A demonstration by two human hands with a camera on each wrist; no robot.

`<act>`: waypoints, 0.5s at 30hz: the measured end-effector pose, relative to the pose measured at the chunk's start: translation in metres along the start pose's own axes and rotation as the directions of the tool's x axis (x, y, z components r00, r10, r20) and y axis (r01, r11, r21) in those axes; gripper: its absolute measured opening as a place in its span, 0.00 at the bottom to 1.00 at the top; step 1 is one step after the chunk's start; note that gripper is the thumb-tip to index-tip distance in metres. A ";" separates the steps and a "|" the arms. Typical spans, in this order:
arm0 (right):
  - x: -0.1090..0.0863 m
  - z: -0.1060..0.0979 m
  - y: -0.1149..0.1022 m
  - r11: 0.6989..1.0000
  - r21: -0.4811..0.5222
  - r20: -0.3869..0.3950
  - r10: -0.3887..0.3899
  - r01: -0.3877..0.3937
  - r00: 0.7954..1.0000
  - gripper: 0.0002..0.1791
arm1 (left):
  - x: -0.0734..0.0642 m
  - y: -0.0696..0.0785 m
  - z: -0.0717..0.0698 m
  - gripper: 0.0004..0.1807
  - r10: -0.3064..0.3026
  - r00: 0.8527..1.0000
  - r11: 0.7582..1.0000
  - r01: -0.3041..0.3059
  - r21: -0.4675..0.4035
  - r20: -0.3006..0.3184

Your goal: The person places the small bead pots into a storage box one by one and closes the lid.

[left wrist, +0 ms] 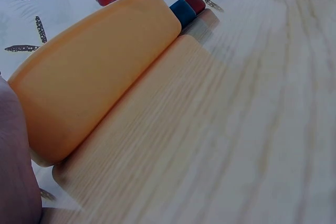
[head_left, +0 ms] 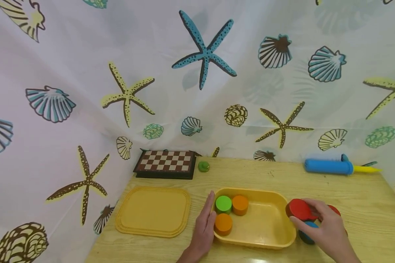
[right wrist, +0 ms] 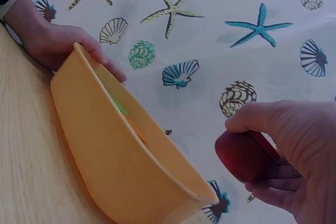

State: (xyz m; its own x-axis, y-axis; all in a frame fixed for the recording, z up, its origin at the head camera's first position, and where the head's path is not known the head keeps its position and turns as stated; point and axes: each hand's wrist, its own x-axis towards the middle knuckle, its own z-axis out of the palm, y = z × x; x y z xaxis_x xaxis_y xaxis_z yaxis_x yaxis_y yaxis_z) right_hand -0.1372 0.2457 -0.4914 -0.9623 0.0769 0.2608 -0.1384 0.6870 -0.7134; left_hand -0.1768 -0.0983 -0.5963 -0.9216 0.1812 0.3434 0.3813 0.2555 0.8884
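My right hand (head_left: 327,224) pinches a red round block (head_left: 297,209) between thumb and fingers, raised just beyond the right end of a yellow plastic tub (head_left: 260,244). The right wrist view shows the same red block (right wrist: 242,156) held above rim height. Against the tub's left end lies my left hand (head_left: 202,228), its fingers straight along the outside. Inside the tub, at the left, sit a green round block (head_left: 224,204) and two orange ones, one at the back (head_left: 240,205) and one at the front (head_left: 223,224). A blue round block (head_left: 307,235) stands right of the tub, partly hidden by my right hand.
Another red block (head_left: 334,210) shows behind my right hand. Left of the tub lies a flat yellow lid (head_left: 153,212). Farther back are a checkered board box (head_left: 164,162), a small green figure (head_left: 203,166) and a blue pump (head_left: 328,166) with a yellow nozzle, before a patterned curtain (head_left: 217,120).
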 end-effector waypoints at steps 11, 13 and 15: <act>0.012 0.052 -0.023 0.993 0.081 0.273 -0.101 0.082 0.957 0.31 | 0.001 -0.001 0.001 0.29 0.019 1.000 1.000 -0.019 -0.002 0.000; 0.014 0.060 -0.026 0.994 0.098 0.310 -0.085 0.057 0.947 0.32 | 0.000 -0.001 0.001 0.29 0.015 1.000 1.000 -0.015 0.000 0.000; 0.016 0.067 -0.028 0.993 0.111 0.350 -0.067 0.030 0.935 0.33 | 0.000 -0.002 0.000 0.29 0.009 1.000 1.000 -0.009 0.003 0.000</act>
State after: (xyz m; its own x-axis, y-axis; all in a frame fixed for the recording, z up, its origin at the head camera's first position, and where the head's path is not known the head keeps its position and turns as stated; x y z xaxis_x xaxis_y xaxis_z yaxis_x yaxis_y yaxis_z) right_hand -0.1645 0.1791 -0.5112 -0.9718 -0.2268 0.0643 -0.1923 0.6049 -0.7727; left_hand -0.1773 -0.0986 -0.5979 -0.9181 0.1835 0.3513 0.3898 0.2572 0.8843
